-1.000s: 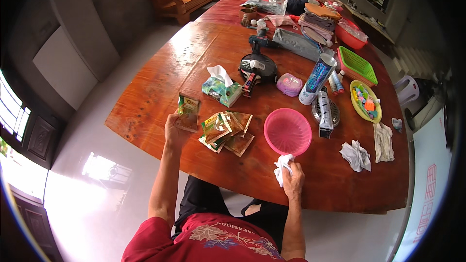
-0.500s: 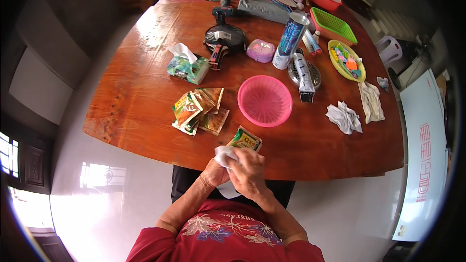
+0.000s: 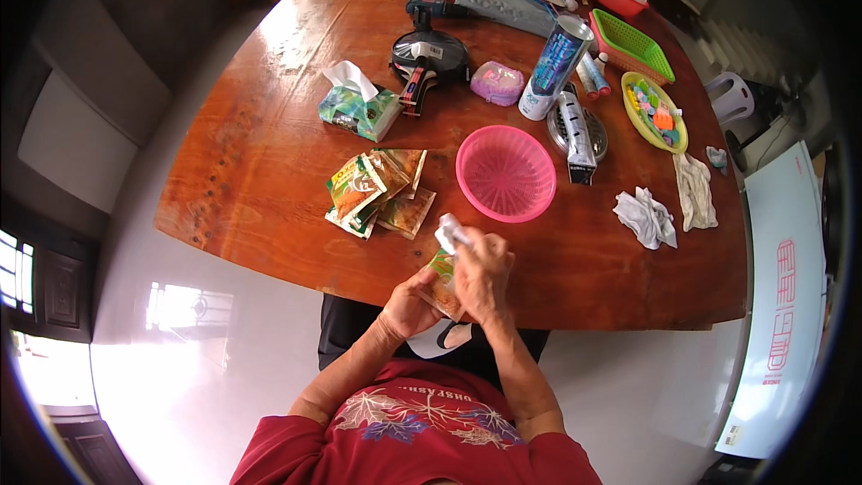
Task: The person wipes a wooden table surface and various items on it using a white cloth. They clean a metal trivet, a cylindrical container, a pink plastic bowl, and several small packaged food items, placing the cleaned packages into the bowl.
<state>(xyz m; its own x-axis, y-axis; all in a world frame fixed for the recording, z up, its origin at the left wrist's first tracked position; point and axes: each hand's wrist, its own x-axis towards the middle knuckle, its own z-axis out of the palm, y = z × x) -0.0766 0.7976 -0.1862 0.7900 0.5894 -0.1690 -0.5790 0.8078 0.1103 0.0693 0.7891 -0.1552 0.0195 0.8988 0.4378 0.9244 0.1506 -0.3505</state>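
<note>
At the near edge of the wooden table, my left hand point(image 3: 409, 307) is closed on a small green and orange food packet point(image 3: 441, 293), held tilted. My right hand point(image 3: 486, 271) is over the packet's right side, its fingers closed around a crumpled white cloth point(image 3: 450, 230) that pokes out at the top. Part of the packet is hidden behind the right hand. To the left of the hands lies a loose pile of similar food packets point(image 3: 368, 189). Beyond the hands, a little to the right, stands a pink plastic basket point(image 3: 505, 172) with nothing in it.
A tissue pack point(image 3: 359, 113), a table-tennis bat point(image 3: 422, 67), a purple pouch point(image 3: 497, 83) and a tall blue tube point(image 3: 557, 67) stand farther back. On the right are a crumpled white cloth point(image 3: 646, 217), pale gloves point(image 3: 694, 193) and a yellow basket point(image 3: 680, 136) of small colourful pieces.
Both hands were together at the white cloth, with the packet lying beyond them. Now the left hand holds the packet and the right hand has moved up and right with the cloth.
</note>
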